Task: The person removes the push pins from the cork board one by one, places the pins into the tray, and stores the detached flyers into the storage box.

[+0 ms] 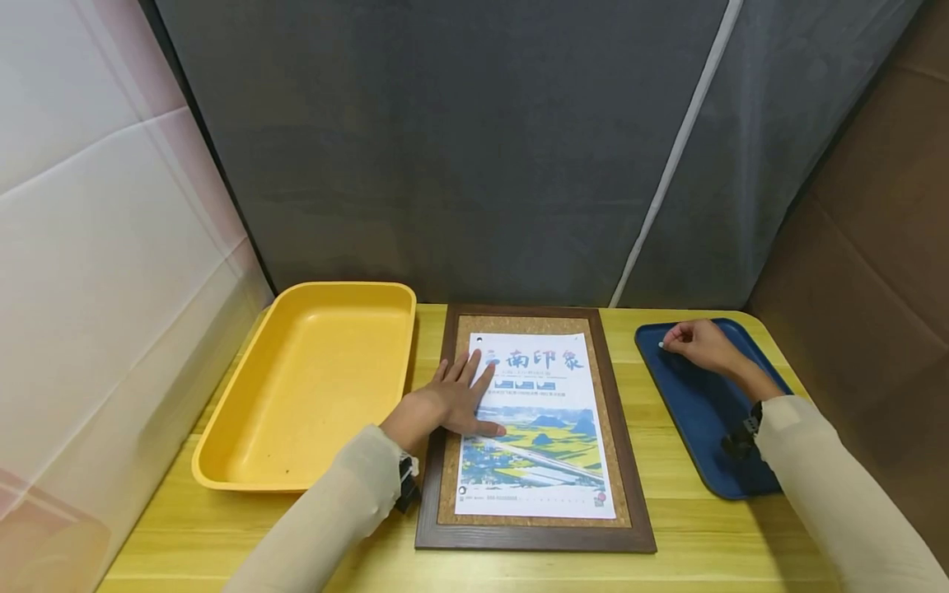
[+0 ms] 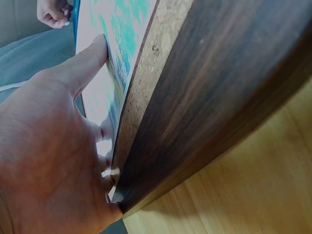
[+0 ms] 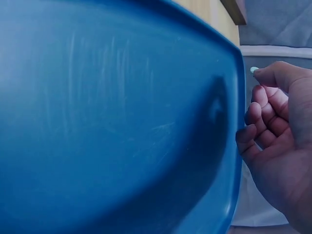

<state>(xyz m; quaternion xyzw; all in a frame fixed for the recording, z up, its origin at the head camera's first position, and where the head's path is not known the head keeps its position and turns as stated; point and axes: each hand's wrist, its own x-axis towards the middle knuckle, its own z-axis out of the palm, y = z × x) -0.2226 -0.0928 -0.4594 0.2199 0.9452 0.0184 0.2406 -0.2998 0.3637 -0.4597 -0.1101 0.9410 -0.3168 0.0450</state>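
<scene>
My left hand (image 1: 454, 399) lies with fingers spread across the left side of a printed landscape poster (image 1: 541, 461), pressing it against a cork board (image 1: 623, 506) in a dark wooden frame (image 1: 534, 539). In the left wrist view, the thumb (image 2: 92, 56) reaches over the print. Over the far end of the blue tray (image 1: 712, 428), my right hand (image 1: 700, 344) pinches a small white thumbtack (image 3: 254, 70) between thumb and fingertips. Small round marks show near some of the poster's corners.
A large yellow tray (image 1: 408, 346) stands left of the framed board on the wooden table (image 1: 712, 543). Grey cloth (image 1: 474, 165) rises behind the table. A pale sheet (image 1: 111, 247) borders the left side and a brown one (image 1: 867, 272) the right.
</scene>
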